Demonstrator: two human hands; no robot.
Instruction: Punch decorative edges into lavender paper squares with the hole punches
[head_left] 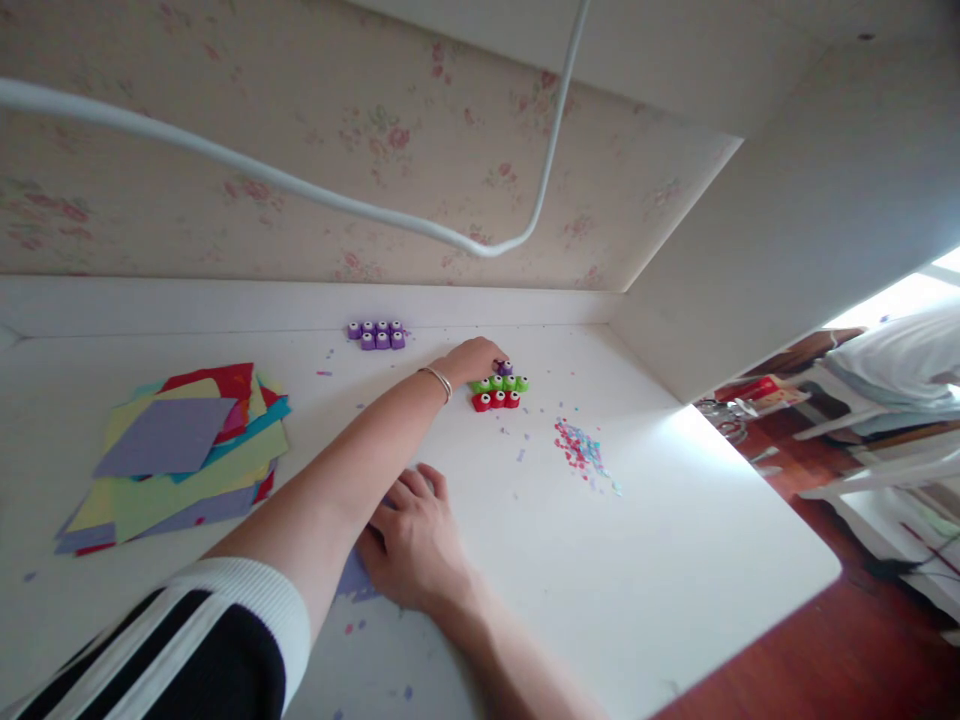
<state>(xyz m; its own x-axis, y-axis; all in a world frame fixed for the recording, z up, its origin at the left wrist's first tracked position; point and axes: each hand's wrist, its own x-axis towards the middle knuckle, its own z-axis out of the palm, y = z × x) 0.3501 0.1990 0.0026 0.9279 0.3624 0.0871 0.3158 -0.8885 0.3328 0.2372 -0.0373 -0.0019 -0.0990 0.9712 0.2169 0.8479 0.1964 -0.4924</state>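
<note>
My left hand point(478, 356) reaches across my right arm, its fingertips closed on a small purple punch point(505, 368) behind a row of green punches point(501, 383). In front of the green row stand red punches point(496, 401). A separate group of purple punches point(382, 337) is near the wall. My right hand point(415, 535) lies palm down on the white table, fingers slightly bent and apart, beside a purple sheet of paper point(355, 583). My left forearm hides part of that sheet.
A pile of coloured paper point(172, 440) lies on the left of the table point(637, 570). Small red, blue and purple paper bits point(581, 450) are heaped right of the punches, with others scattered about. A white cable point(337, 203) hangs before the flowered wall.
</note>
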